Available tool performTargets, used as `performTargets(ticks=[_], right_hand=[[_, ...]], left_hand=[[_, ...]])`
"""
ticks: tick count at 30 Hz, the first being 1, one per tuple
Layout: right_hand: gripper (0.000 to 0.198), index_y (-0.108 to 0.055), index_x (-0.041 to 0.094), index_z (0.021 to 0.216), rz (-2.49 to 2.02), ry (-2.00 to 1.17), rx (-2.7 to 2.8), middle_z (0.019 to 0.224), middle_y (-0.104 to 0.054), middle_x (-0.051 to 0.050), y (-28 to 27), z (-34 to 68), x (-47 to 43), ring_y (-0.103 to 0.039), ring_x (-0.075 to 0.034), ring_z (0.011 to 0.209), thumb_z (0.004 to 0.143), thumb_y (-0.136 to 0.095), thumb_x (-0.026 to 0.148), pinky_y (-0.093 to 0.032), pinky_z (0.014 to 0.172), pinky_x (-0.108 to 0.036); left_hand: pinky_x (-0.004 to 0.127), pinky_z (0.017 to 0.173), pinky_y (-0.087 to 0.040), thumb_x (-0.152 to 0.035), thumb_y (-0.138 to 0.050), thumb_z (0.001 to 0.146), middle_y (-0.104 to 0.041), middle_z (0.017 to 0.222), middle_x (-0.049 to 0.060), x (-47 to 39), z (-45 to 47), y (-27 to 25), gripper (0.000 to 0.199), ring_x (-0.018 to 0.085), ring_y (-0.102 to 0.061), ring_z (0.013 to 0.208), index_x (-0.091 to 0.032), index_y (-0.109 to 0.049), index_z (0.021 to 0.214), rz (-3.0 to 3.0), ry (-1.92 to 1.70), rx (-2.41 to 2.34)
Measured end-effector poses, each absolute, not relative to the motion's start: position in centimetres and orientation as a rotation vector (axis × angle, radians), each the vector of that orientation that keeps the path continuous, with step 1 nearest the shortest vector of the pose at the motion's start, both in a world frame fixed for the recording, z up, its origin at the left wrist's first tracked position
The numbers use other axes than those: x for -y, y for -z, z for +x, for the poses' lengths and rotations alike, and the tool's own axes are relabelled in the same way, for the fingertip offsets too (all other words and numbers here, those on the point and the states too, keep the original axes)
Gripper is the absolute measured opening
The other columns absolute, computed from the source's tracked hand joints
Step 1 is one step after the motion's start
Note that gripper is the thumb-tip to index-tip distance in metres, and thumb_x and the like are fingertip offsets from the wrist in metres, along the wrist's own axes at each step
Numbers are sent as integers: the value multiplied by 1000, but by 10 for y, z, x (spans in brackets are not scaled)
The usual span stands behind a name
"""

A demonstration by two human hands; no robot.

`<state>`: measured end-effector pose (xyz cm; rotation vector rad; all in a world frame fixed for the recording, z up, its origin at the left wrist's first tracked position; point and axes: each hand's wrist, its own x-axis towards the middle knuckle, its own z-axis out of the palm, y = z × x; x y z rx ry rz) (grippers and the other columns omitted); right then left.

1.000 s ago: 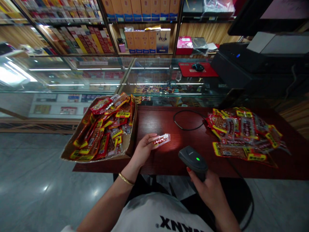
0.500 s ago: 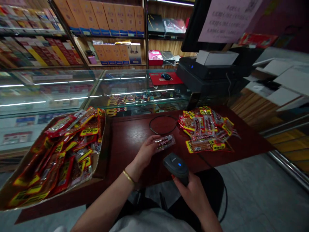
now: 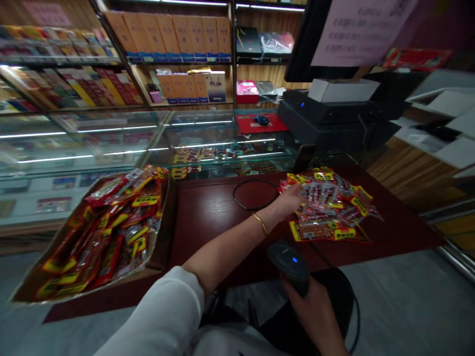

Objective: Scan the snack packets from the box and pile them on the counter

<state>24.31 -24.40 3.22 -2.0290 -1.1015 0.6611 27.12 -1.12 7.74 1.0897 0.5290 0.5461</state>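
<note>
My left hand (image 3: 294,199), with a gold bangle at the wrist, is stretched out to the left side of a heap of snack packets (image 3: 332,200) on the dark red table. Its fingers are blurred against the clear and red-yellow wrappers, so I cannot make out whether they grip a packet. My right hand (image 3: 309,301) is wrapped round the handle of a black barcode scanner (image 3: 287,262), which shows a blue light. The scanner is held above the table's front edge, its head pointing up and left.
A cardboard box (image 3: 158,247) full of similar packets stands on the left. A black cable loop (image 3: 256,206) lies mid-table, and a dark phone-like object (image 3: 304,158) stands behind the heap. Beyond are a glass counter (image 3: 208,133), a mouse (image 3: 261,120) and a monitor (image 3: 302,44).
My left hand has moved right and forward, from over the table's middle with a clear packet in it, to the heap. The right hand still grips the scanner; the view has shifted slightly.
</note>
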Motion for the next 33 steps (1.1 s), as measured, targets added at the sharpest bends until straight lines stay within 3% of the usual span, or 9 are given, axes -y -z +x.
performTargets(ticks=[6, 10, 15, 19, 22, 25, 27, 30, 33], right_hand=[[53, -82, 21, 95, -2111, -734, 1247, 84, -83, -12, -8, 247, 234, -80, -36, 86, 79, -62, 68, -63, 75, -38], [51, -81, 21, 93, -2007, -735, 1321, 84, -84, -11, -10, 231, 216, -81, -34, 84, 81, -63, 67, -63, 75, -35], [48, -82, 22, 95, -1957, -712, 1400, 92, -84, -10, -23, 209, 200, -81, -32, 89, 82, -63, 65, -62, 74, -32], [44, -83, 24, 95, -1902, -690, 1489, 93, -84, -9, -22, 202, 199, -81, -31, 89, 83, -63, 61, -63, 73, -30], [39, -84, 25, 91, -1895, -644, 1548, 90, -84, -10, -19, 201, 200, -81, -32, 86, 82, -64, 58, -63, 66, -29], [33, -84, 27, 90, -1876, -650, 1584, 88, -84, -10, -18, 202, 200, -81, -32, 84, 83, -66, 54, -63, 63, -28], [32, -84, 27, 89, -1866, -665, 1587, 88, -84, -9, -18, 202, 200, -81, -31, 84, 83, -67, 54, -63, 63, -27], [38, -84, 25, 93, -1865, -679, 1556, 91, -84, -9, -17, 206, 200, -81, -31, 89, 83, -66, 57, -63, 70, -27], [42, -84, 23, 93, -1866, -729, 1556, 91, -84, -9, -15, 210, 200, -81, -32, 90, 80, -67, 59, -64, 72, -28]], left_hand=[[30, 96, -53, -17, -59, 91, -74, 122, 11, 34, 77, -107, 36, 20, -69, 110, -17, -69, 125, 1633, -759, -662], [32, 97, -53, -27, -57, 94, -76, 117, 8, 32, -64, -132, 31, 21, -71, 105, -19, -71, 120, 1917, -958, -1329], [47, 101, -50, -32, -53, 94, -75, 117, 16, 22, -174, -120, 37, 33, -68, 112, -15, -71, 121, 2184, -452, -2126], [47, 110, -45, -33, -68, 83, -69, 130, 15, 33, -205, -110, 39, 36, -57, 130, -17, -74, 117, 2309, -54, -2111], [53, 115, -38, -33, -80, 70, -53, 153, 13, 41, -205, -109, 62, 41, -36, 148, -21, -69, 129, 2298, 117, -2164], [57, 113, -39, -29, -79, 67, -44, 160, 15, 43, -199, -106, 66, 43, -32, 149, -20, -68, 131, 2225, 185, -2304], [54, 113, -40, -24, -76, 66, -47, 157, 18, 41, -198, -103, 55, 43, -35, 147, -15, -73, 121, 2238, 173, -2325], [47, 114, -41, -18, -66, 70, -64, 138, 19, 39, -199, -103, 24, 39, -49, 137, -15, -79, 90, 2277, 115, -2279], [45, 111, -44, -19, -55, 80, -73, 121, 17, 42, -200, -119, 21, 34, -62, 123, -17, -76, 76, 2227, -153, -2277]])
